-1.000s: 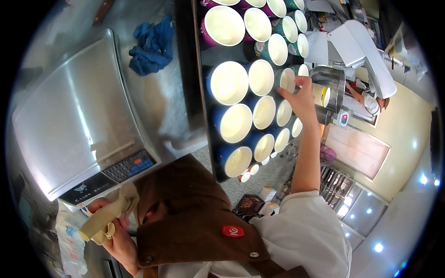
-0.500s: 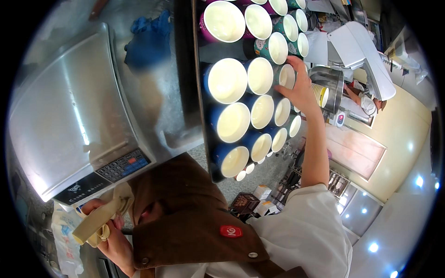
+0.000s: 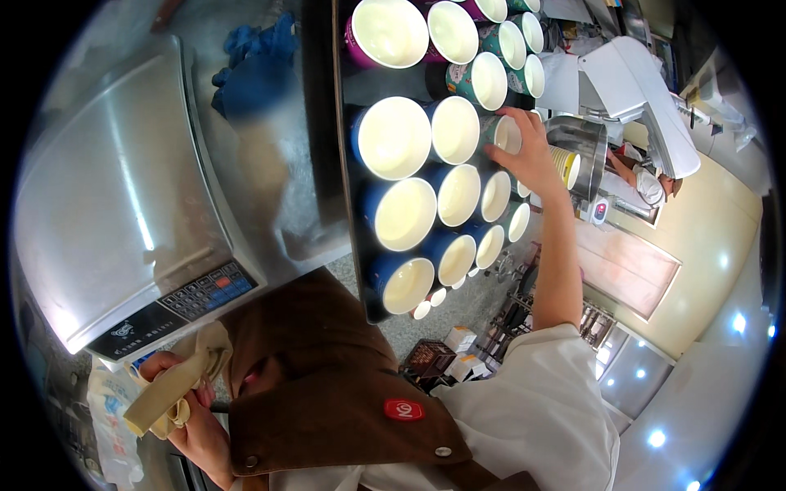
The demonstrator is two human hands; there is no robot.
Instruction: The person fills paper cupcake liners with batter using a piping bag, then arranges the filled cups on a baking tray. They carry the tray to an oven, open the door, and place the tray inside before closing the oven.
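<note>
My right hand [image 3: 530,154] reaches across the black tray [image 3: 350,245], its thumb and fingers on either side of the rim of a paper cup [image 3: 505,136]. Several more paper cups stand around it in rows, among them a blue one [image 3: 405,214] with pale cream-coloured contents. At the lower left, beside a scale, my left hand [image 3: 192,421] is closed round a folded beige strip of soft material [image 3: 168,393]. What exactly that strip is, I cannot make out; its folds hide some of the fingers.
A scale [image 3: 115,180] with a steel top and keypad stands at the left. Behind it lies a blue cloth or glove [image 3: 258,74]. Beyond the cups are a white stand mixer [image 3: 634,90], its steel bowl [image 3: 577,135] and stacked yellow cups [image 3: 565,166]. Another person [image 3: 651,186] works farther off.
The tray, cups and scale have shifted slightly left in the picture. My right hand stays at the same cup, and my left hand still holds the beige strip.
</note>
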